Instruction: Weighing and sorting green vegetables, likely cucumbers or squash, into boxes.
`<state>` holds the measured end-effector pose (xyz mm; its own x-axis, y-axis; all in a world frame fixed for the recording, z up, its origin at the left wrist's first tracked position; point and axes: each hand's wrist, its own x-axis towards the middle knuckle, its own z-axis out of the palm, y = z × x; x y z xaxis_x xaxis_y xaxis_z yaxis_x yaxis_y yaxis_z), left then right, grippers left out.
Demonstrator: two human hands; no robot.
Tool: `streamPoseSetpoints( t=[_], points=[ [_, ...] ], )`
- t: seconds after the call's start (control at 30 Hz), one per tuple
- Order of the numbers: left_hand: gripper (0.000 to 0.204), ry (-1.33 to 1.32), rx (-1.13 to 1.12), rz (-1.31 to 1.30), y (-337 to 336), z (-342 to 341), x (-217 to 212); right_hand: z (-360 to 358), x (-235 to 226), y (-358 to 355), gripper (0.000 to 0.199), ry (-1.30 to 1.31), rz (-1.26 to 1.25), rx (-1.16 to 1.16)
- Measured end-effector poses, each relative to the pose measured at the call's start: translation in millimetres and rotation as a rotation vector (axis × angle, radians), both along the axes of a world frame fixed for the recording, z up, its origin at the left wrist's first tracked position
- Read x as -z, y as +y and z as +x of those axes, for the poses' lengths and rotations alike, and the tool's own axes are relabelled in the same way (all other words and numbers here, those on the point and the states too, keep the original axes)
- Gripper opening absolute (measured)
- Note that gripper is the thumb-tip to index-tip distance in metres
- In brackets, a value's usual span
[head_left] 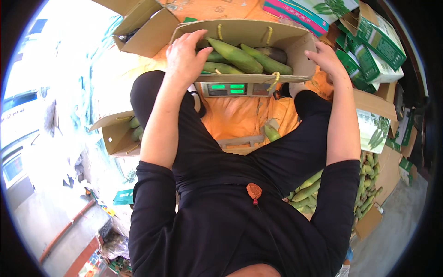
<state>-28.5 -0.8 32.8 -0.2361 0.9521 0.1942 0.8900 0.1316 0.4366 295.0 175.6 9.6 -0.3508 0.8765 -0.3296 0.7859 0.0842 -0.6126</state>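
A long open cardboard box with yellow rope handles is between my hands, at the top middle. Inside lie several long, tapered green vegetables. My left hand grips the box's left end, its thumb and index finger showing over the inside. At the right end my right hand holds the wall, thumb over the rim and the other fingers partly hidden. Just below the box's near side shows a scale with lit green displays; the box hides the rest of it.
Orange sheeting covers the floor between my legs, near a low wooden stool. Another open box with green vegetables stands at left. Green-and-white cartons pile up at right, above a heap of green vegetables.
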Motion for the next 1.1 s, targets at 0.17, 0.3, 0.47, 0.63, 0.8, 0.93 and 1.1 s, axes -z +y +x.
streamPoseSetpoints(
  t=[0.17, 0.3, 0.47, 0.63, 0.8, 0.93, 1.1],
  points=[
    [0.037, -0.075, -0.054, 0.162, -16, -15, -24, -1, 1, 0, 0.032, 0.037, -0.049, 0.003],
    [0.034, -0.18, -0.141, 0.381, -57, -44, -44, -1, 4, 1, 0.032, 0.061, -0.132, 0.072],
    [0.037, -0.01, -0.515, 0.318, -159, -96, -40, 1, 12, 5, 0.034, 0.055, -0.106, 0.044],
    [0.035, 0.052, -0.621, -0.029, -265, -89, 21, 5, 20, 13, 0.036, 0.032, -0.142, 0.048],
    [0.03, -0.34, -0.482, -0.26, -299, -35, 89, 3, 24, 13, 0.036, 0.042, -0.089, 0.027],
    [0.029, -0.465, -0.359, -0.234, -293, -58, 151, 4, 23, 11, 0.038, 0.047, -0.073, 0.026],
    [0.033, -1.471, -0.884, 0.002, -260, -95, 208, 6, 28, 12, 0.032, 0.033, -0.042, 0.016]
  ],
)
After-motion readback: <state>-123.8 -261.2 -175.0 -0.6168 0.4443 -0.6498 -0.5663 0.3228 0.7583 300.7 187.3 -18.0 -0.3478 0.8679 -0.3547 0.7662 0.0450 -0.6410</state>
